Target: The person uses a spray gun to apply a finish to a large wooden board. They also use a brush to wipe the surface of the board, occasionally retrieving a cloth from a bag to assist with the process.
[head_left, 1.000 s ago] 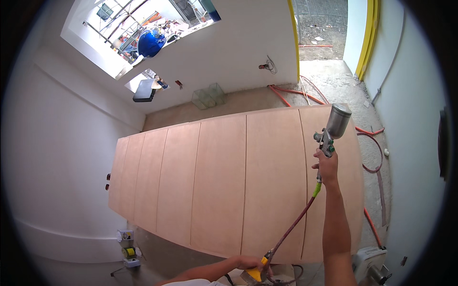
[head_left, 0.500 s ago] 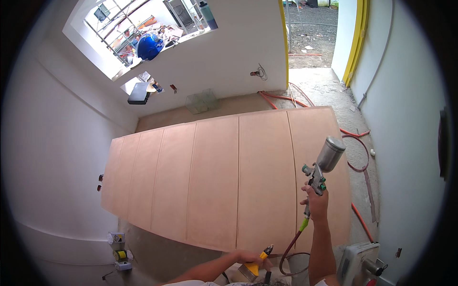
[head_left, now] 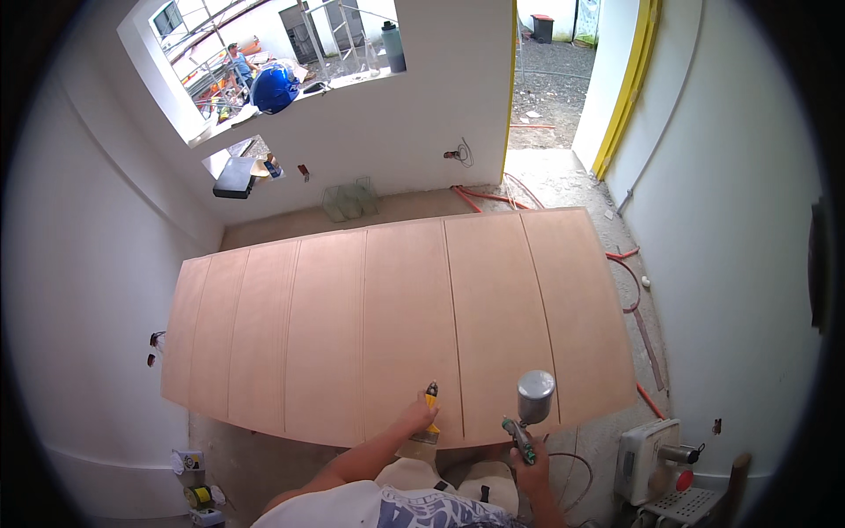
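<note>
A large pinkish-tan panel (head_left: 405, 317) with several long dark grooves across it lies flat in front of me. My left hand (head_left: 416, 419) is closed around a yellow-handled paintbrush (head_left: 431, 400) over the panel's near edge, bristles toward me. Past that edge, to the right, my right hand (head_left: 531, 473) grips a metal spray gun (head_left: 535, 396) with a silver cup and green fittings. Its trigger fingers are partly hidden. Behind the right hand a dark red hose (head_left: 583, 471) curves down.
A grey-white machine (head_left: 647, 458) stands at lower right. Red hoses (head_left: 627, 286) run along the floor beside the panel's right end. Small tins (head_left: 201, 495) are at lower left. Glass pieces (head_left: 350, 201) lean by the far wall. The window sill holds a blue helmet (head_left: 275, 88).
My right hand has drawn the spray gun back from over the panel toward me. The brush in my left hand has moved forward and left, over the panel's near edge. The view has shifted.
</note>
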Motion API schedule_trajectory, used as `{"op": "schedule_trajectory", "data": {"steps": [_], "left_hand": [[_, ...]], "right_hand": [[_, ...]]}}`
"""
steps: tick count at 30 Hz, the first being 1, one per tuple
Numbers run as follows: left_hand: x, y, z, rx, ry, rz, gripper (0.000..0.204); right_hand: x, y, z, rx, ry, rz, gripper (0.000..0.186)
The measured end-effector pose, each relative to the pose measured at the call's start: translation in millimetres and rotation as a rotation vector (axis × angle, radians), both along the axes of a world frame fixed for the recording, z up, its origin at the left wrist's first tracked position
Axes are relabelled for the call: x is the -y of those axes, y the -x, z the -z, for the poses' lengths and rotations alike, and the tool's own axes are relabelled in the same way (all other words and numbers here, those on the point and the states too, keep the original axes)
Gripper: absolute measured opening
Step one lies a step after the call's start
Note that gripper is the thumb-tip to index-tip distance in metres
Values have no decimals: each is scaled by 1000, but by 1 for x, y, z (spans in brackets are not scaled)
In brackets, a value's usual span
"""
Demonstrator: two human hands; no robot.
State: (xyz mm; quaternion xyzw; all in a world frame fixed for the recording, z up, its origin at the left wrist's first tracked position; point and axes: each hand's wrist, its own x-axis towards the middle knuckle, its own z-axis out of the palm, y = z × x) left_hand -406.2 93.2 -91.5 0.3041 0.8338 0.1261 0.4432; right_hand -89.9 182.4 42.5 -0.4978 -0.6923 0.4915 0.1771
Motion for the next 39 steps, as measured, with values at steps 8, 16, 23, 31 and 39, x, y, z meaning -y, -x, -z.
{"op": "schedule_trajectory", "data": {"steps": [8, 16, 23, 31, 39], "left_hand": [[99, 116, 17, -195, 43, -187, 70], [65, 90, 39, 22, -2, -27, 64], [55, 32, 87, 116, 11, 575, 56], [100, 7, 79, 167, 152, 445, 61], [125, 20, 17, 87, 157, 132, 60]], "right_hand": [[115, 16, -8, 62, 215, -14, 54], [138, 13, -55, 109, 81, -63, 55], [153, 27, -103, 195, 122, 53, 51], [147, -8, -99, 123, 201, 167, 29], [116, -68, -87, 25, 259, 196, 24]]}}
